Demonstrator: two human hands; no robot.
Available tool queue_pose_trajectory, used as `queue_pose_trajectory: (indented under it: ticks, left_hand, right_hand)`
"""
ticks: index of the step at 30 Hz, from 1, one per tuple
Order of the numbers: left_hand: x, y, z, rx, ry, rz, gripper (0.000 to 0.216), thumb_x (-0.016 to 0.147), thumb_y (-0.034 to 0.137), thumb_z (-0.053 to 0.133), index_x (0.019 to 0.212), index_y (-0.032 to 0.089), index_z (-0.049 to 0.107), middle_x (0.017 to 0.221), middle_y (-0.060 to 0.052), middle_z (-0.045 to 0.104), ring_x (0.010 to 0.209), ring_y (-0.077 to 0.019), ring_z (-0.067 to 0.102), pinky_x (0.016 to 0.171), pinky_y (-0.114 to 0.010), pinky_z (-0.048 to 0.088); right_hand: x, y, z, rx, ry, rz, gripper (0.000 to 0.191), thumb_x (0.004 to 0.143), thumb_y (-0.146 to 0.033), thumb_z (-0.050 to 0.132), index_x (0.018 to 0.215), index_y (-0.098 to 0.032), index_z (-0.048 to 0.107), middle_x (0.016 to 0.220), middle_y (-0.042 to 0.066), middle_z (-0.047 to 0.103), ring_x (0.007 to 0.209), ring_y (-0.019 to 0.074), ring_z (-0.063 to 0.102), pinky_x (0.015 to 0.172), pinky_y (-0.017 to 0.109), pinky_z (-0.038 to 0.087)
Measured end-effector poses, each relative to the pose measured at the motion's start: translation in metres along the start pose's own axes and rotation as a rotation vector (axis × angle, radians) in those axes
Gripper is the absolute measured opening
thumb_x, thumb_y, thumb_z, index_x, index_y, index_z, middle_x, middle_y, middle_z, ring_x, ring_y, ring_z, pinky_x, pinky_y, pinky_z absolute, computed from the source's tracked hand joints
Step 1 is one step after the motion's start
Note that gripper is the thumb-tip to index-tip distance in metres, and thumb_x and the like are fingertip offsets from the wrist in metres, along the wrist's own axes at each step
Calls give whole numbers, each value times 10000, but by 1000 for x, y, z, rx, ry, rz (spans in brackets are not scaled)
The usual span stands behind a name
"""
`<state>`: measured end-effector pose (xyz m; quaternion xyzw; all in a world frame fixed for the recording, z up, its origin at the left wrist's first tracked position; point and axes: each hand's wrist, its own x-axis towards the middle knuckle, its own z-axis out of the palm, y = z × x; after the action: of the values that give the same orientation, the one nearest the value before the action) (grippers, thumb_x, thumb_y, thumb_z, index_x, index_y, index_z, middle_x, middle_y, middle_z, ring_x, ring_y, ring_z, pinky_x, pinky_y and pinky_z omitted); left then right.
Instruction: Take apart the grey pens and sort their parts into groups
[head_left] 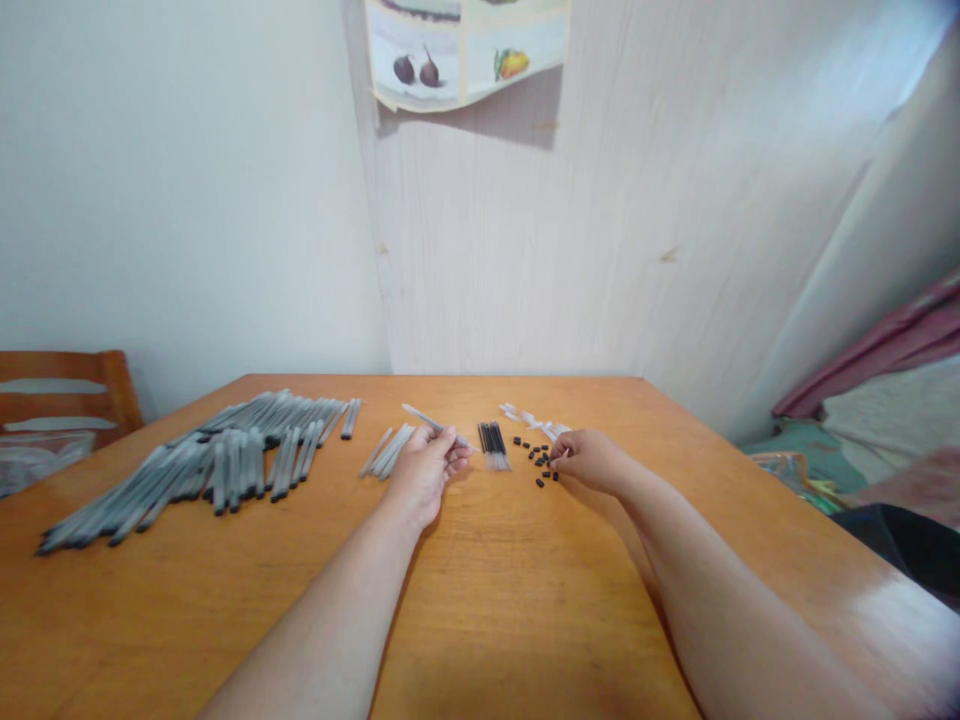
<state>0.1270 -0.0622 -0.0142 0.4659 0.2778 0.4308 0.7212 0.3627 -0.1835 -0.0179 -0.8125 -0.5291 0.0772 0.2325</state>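
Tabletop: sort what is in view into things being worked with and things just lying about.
In hand:
left hand holding a grey pen barrel
right hand at the small black caps
dark refills
grey pen pile

Lying about:
wooden chair
fruit poster
cloth

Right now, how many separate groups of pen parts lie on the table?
5: big grey pen pile far left, small barrel group beside left hand, black refills centre, black caps by right hand, clear pieces behind.

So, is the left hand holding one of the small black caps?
No, the left hand holds a gray pen tube; the black caps lie by the right hand.
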Motion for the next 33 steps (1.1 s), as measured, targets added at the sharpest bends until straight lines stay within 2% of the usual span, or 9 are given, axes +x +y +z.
queue_pose_trajectory:
  ticks: [6,10,20,23,28,33]
  left_hand:
    - [0,-1,0,17,-5,-1,143,848,220,652,848,172,518,765,-44,684,662,-118,676,579,-199,511]
    - [0,-1,0,21,-11,-9,142,854,224,646,849,172,513,770,-46,683,668,-119,677,582,-199,512]
    - [-1,-2,0,19,-19,-12,162,847,237,660,845,167,515,769,-55,687,667,-123,681,582,-197,518]
    - [-1,-3,1,22,-30,-16,165,849,239,659,842,167,511,769,-57,689,663,-122,681,581,-196,520]
    - [-4,-3,5,31,-52,-31,142,863,224,638,859,165,508,774,-52,690,658,-109,677,586,-180,514]
    - [-6,-4,8,47,-83,-34,120,875,224,618,871,163,514,767,-51,695,655,-106,677,609,-184,518]
  right_hand:
    - [1,2,2,-6,-3,-6,51,681,-233,710,718,-213,740,680,18,672,637,155,564,560,252,331]
    - [1,1,1,-6,-9,10,88,720,-234,648,735,-203,729,677,22,668,638,154,561,563,251,328]
    - [0,-2,-1,64,103,18,130,769,-208,539,671,-174,619,634,21,618,603,136,520,552,251,299]
    - [-2,-15,5,124,145,-69,145,791,-219,520,685,-177,609,635,6,602,610,131,516,562,247,306]
    - [-17,-55,23,220,179,-266,189,845,-256,516,697,-178,604,648,-1,601,632,127,513,602,245,334]
    - [-30,-83,36,293,133,-278,209,882,-312,517,806,-173,654,707,12,638,647,127,533,592,240,341]
